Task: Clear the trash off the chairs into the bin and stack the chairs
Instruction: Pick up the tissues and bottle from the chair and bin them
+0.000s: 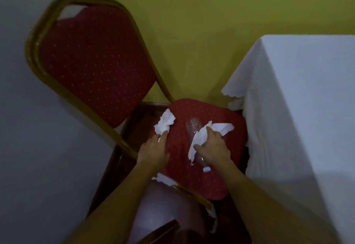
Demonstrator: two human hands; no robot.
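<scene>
Both my hands were down on the red seat [201, 167] of the gold-framed chair [92, 59]. My left hand [153, 150] lay mostly flat, fingers loosely extended, with the fingertips [163, 135] touching the lower edge of a crumpled white tissue [165, 122]; it had not closed around it. My right hand [213, 147] was curled over a second white tissue [207, 134] that draped across a clear plastic bottle [196, 138] lying on its side, its white cap [207, 169] pointing toward me. I could not tell whether that hand gripped the bottle too. Another paper scrap [163, 179] sat at the seat's near edge. A table under a white cloth [299, 94] stood just right of the chair.
</scene>
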